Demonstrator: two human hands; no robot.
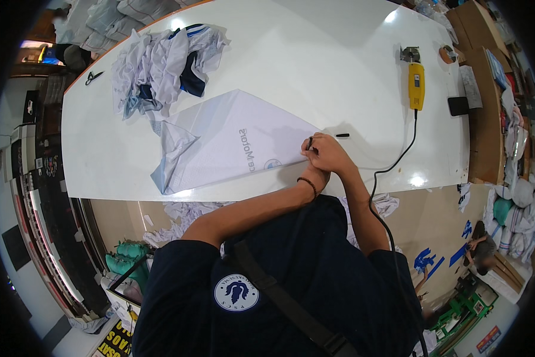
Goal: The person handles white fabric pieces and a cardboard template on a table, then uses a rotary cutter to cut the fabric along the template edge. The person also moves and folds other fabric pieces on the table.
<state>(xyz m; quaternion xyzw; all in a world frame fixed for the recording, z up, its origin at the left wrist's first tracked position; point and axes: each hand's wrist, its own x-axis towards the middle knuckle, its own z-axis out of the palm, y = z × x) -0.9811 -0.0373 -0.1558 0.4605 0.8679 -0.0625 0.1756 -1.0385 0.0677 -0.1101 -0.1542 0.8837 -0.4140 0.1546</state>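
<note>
A pale white fabric piece [220,134] with grey lettering and a round emblem lies spread on the white table, folded over at its left end. At its right corner my two hands meet. My right hand [329,153] is closed, with a short dark pen-like thing [310,143] showing at its fingers. My left hand [316,174], with a dark bead bracelet at the wrist, lies close below and partly behind the right one; its fingers are mostly hidden. A small black cap-like piece [342,135] lies on the table just right of my hands.
A heap of white and navy garments [160,65] sits at the far left, with black scissors [93,77] beyond it. On the right lie a yellow electric cutter [417,86] with a black cord [392,171], a tape roll [447,55] and a black phone-like slab [458,106]. Cardboard boxes [485,119] border that end.
</note>
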